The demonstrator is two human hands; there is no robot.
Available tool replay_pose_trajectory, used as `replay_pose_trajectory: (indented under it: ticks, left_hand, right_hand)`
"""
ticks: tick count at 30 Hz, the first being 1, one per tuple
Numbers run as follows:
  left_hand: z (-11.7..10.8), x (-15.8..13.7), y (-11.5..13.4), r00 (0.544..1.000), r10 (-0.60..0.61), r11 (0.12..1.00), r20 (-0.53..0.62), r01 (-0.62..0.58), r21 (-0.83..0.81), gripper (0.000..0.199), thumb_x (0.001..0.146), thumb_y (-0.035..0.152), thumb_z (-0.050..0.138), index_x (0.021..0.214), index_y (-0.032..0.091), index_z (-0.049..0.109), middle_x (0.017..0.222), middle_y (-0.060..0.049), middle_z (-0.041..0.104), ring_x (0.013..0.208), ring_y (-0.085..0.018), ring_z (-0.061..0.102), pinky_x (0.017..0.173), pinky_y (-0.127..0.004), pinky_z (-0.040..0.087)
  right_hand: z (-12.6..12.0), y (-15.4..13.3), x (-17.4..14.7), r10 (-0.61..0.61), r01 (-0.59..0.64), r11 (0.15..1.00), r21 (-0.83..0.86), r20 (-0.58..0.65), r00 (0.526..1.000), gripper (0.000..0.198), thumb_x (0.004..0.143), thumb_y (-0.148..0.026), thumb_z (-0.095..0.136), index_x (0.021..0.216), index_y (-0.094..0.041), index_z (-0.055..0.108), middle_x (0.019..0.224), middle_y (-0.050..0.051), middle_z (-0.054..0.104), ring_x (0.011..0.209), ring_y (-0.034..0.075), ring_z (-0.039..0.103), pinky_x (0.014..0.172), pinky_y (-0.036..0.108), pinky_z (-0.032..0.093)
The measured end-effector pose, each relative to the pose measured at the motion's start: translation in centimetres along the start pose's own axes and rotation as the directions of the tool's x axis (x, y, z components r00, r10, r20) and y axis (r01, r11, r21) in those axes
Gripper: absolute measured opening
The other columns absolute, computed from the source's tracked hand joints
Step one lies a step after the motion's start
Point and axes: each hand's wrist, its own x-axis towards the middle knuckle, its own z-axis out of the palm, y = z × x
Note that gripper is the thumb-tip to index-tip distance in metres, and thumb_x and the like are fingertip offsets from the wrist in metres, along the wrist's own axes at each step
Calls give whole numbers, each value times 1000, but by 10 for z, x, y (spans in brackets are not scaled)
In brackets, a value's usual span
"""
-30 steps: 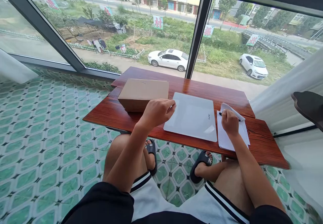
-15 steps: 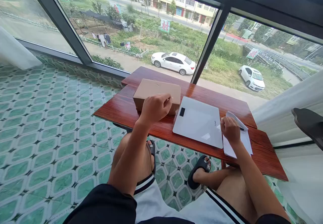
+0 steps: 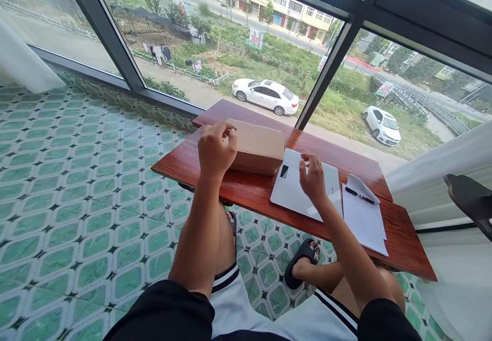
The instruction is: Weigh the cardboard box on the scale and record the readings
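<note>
My left hand is raised at the left end of a closed brown cardboard box and hides that end. Its fingers are loosely curled, with a gap between thumb and forefinger and nothing visible in them; whether it touches the box I cannot tell. Over a flat white bathroom scale with a small dark display hovers my right hand, fingers bent and apart, holding nothing. To the right of the scale lie white paper sheets, with a black pen across their upper part.
All of this rests on a low reddish-brown wooden table against large windows. My knees and sandalled feet are at its near edge. A dark curved object juts in at the right, beside a pale curtain. Green patterned tiles cover the floor.
My right hand has moved left from the papers to above the scale, uncovering the pen. My left hand has shifted left to the box's end. Fingers of both hands have loosened.
</note>
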Motion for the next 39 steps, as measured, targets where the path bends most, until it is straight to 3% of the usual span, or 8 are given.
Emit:
replay_pose_trajectory:
  ticks: [6, 11, 14, 18, 22, 27, 33, 39]
  left_hand:
    - [10, 2, -16, 996, -90, 996, 14, 90, 3, 43, 89, 31, 44, 128, 20, 58, 127, -9, 67, 121, -28, 56, 112, -43, 38]
    - [15, 3, -26, 958, -231, 973, 169, 232, 15, 65, 88, 43, 44, 148, 16, 41, 149, -15, 51, 137, -34, 46, 116, -49, 35]
    - [15, 3, -29, 916, -289, 957, 279, 288, 48, 75, 88, 53, 42, 153, 16, 33, 155, -18, 44, 140, -39, 43, 113, -55, 38]
    - [16, 3, -33, 869, -350, 937, 350, 323, 134, 82, 87, 60, 38, 155, 15, 29, 153, -21, 46, 135, -42, 49, 108, -56, 41]
    - [15, 4, -34, 843, -382, 923, 378, 323, 211, 81, 86, 62, 37, 152, 15, 35, 139, -24, 58, 123, -44, 58, 102, -57, 43]
    - [11, 4, -31, 844, -384, 920, 376, 312, 238, 76, 86, 63, 37, 148, 18, 41, 130, -23, 64, 119, -43, 60, 100, -57, 44]
    - [9, 3, -28, 845, -374, 921, 381, 293, 255, 74, 88, 60, 36, 147, 17, 41, 126, -25, 66, 116, -45, 62, 97, -58, 45]
    - [11, 2, -27, 865, -343, 927, 366, 250, 279, 72, 89, 58, 34, 146, 14, 41, 122, -25, 68, 113, -42, 64, 98, -55, 46]
  right_hand:
    - [34, -25, 12, 61, -71, 990, 124, 85, 994, 51, 102, -47, 39, 144, -18, 41, 140, 17, 51, 130, 29, 49, 106, 49, 45]
    - [55, -35, 17, 259, -316, 918, 241, 241, 935, 82, 99, -68, 25, 157, -10, 26, 159, 17, 31, 147, 28, 32, 122, 48, 28]
    - [61, -40, 20, 331, -409, 872, 268, 293, 897, 89, 97, -74, 24, 158, -10, 25, 163, 14, 23, 152, 28, 23, 125, 49, 19]
    - [66, -42, 22, 371, -451, 840, 303, 286, 884, 88, 96, -74, 27, 160, -13, 23, 164, 12, 20, 153, 29, 19, 125, 51, 16]
    - [69, -40, 21, 388, -461, 841, 284, 277, 879, 84, 97, -68, 28, 159, -12, 25, 164, 13, 22, 153, 29, 21, 125, 52, 15]
    - [69, -38, 21, 391, -464, 855, 232, 299, 871, 83, 97, -63, 30, 159, -8, 22, 163, 14, 23, 151, 30, 24, 125, 51, 19]
    - [65, -39, 21, 395, -473, 850, 231, 315, 863, 77, 98, -61, 33, 158, -15, 25, 161, 10, 31, 146, 33, 34, 120, 52, 28]
    - [62, -44, 24, 412, -492, 843, 219, 326, 851, 77, 97, -56, 34, 158, -11, 24, 160, 10, 31, 146, 31, 34, 121, 48, 29]
